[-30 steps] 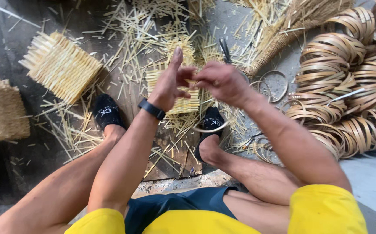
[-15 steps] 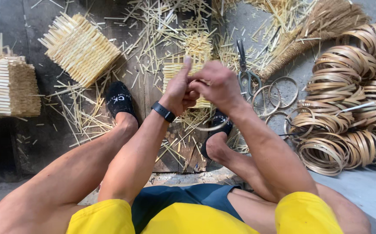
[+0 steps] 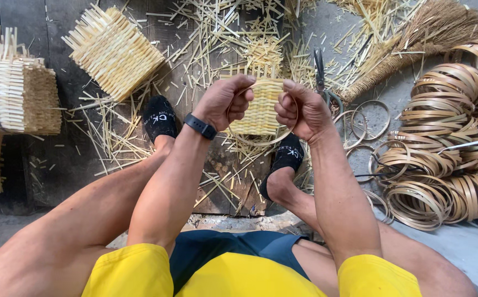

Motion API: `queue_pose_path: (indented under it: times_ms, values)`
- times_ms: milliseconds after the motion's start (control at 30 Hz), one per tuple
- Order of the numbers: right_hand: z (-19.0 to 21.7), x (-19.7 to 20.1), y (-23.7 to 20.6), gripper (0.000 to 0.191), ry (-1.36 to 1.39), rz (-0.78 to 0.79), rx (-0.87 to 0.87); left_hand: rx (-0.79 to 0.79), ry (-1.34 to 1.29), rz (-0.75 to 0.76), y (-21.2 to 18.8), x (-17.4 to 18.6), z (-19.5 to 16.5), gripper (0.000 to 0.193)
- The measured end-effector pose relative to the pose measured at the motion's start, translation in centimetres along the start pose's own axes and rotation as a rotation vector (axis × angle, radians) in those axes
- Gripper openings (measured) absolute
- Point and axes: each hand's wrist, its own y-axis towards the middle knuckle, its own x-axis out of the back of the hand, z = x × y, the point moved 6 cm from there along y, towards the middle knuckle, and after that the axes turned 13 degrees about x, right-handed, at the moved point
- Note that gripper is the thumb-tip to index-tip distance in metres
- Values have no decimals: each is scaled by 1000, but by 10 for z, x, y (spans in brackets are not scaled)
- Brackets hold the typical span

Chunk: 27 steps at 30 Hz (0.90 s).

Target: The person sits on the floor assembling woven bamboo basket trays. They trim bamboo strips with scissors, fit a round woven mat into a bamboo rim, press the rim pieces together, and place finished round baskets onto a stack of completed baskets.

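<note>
- Bamboo strip ring (image 3: 261, 140), a thin pale hoop, is held up between both hands above the feet, its lower arc hanging free in front of a small woven straw piece (image 3: 261, 107).
- One end of the hoop is pinched by the left hand (image 3: 225, 102), with thumb and forefinger closed at the top and the other fingers curled in; a black wristband (image 3: 200, 126) is worn on that wrist.
- The other end is gripped by the right hand (image 3: 302, 110), closed into a loose fist with the thumb pressed on top.
- The strip is judged light and springy, stiff along its length yet easily bent into a curve; it may splinter or snap if kinked sharply, so it is best held near the overlapping ends, where the spring is controlled.
- Black socks (image 3: 160, 118) are worn on feet resting on a dark board littered with straw offcuts (image 3: 211, 33).
- Scissors (image 3: 321, 74) lie just beyond the right hand.
- Finished bamboo rings (image 3: 448, 137) are heaped to the right, beside a straw broom (image 3: 415, 44).
- Woven straw baskets (image 3: 112, 49) are seen to the left.
</note>
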Motion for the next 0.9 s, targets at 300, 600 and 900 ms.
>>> queue_pose_path:
  times_ms: [300, 600, 900]
  values:
    - [-2, 6, 0, 42, -128, -30, -29, -47, -119, -14, 7, 2, 3, 34]
    - [2, 45, 3, 18, -725, -291, 187, -167, -207, -344, 33, 59, 14, 6]
    - [-53, 98, 32, 18, -1278, -367, 277, -340, 678, -841, 70, 121, 32, 20]
